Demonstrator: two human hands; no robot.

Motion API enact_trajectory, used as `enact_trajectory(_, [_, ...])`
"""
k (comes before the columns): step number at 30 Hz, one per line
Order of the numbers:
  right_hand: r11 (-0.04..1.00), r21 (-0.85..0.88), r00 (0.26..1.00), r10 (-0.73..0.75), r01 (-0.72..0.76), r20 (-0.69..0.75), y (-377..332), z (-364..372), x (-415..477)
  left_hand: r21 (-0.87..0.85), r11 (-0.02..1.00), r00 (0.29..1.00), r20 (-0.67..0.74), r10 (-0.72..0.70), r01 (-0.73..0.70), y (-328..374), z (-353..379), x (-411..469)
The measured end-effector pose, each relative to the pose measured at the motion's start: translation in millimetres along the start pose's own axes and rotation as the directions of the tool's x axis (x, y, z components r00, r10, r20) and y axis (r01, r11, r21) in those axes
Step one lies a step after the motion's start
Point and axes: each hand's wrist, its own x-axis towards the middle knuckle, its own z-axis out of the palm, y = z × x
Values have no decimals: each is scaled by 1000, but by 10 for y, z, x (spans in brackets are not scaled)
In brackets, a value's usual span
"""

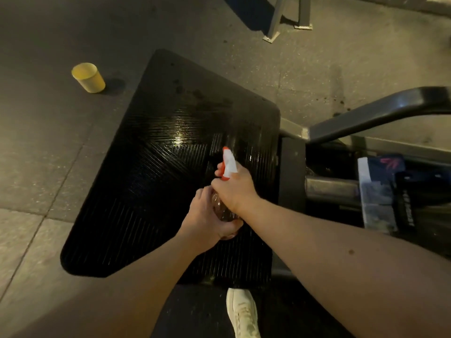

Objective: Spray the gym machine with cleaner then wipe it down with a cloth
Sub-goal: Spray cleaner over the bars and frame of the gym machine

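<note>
Head view: the person holds a spray bottle (229, 165) over the machine's black ribbed footplate (158, 167), near its right edge. R hand (238, 189) grips the bottle neck, fingers curled on the red trigger, nozzle pointing fwd over the plate. L hand (207, 222) holds the clear body from below, fingers wrapped round it. Plate's centre shines wet. Yellow cup (88, 78) stands on the floor (48, 142), well apart at left. Dark fabric (380, 191) lies on the frame at right.
</note>
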Motion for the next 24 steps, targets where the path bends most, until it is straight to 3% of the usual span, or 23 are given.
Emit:
enact_trajectory(10, [980,161,978,140,-115,-155,804,-86,-1758,107,992,969,245,37,-65,65,371,-1671])
enact_trajectory(15, [952,263,947,220,-156,-236,979,-380,-2548,23,995,915,396,76,-93,389,597,-2311])
enact_trajectory(24, [926,342,899,280,-160,-337,1083,-907,-3856,-61,993,878,463,122,-106,878,1018,-3391])
